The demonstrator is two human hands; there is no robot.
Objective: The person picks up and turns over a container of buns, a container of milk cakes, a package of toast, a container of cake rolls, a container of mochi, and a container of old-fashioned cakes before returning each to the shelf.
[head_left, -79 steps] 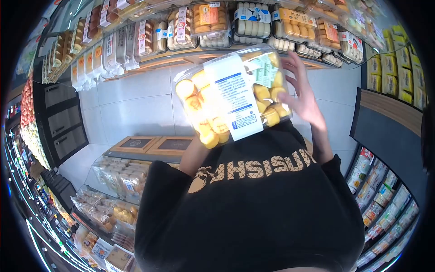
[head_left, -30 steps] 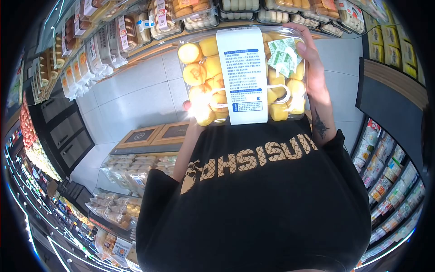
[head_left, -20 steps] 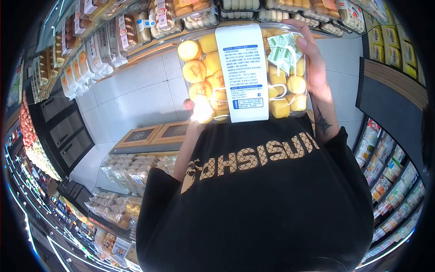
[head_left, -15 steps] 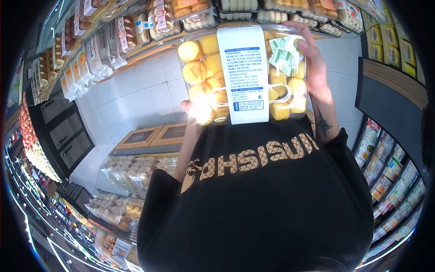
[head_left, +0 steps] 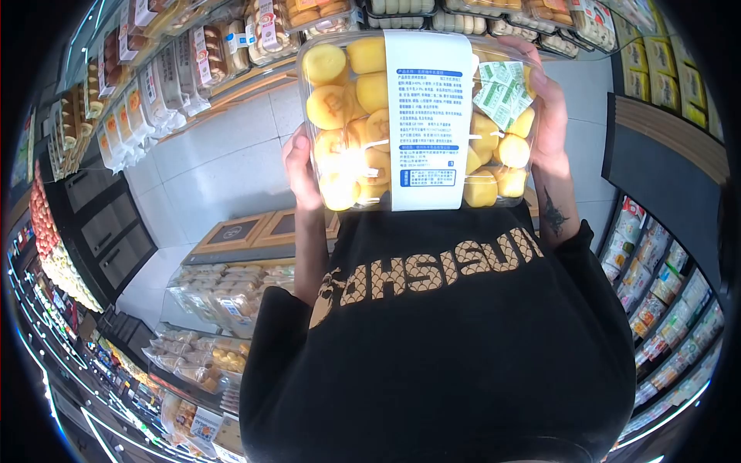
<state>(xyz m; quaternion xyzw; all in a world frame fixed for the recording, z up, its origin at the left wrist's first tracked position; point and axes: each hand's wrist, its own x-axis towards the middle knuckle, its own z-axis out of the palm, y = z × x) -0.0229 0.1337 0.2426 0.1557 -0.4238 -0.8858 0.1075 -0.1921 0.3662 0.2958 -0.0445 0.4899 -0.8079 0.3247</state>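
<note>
A clear plastic box of round yellow buns is held up in front of my chest. Around its middle runs a white label with blue print, facing me. A green and white packet shows at the box's right part. My left hand grips the left side, its thumb upright along the edge. On the right side, my right hand is closed round the upper corner, with some fingers hidden behind the box. Bright glare covers the box's lower left.
Packaged pastries line a shelf across the top. Bagged goods lie on a lower display at the left, near dark drawers. Racks of packets stand at the right, below yellow packages. Pale floor tiles show between the displays.
The box appears slightly larger and more squarely turned to me. My left hand has shifted left and up along its side, and its thumb now shows clearly.
</note>
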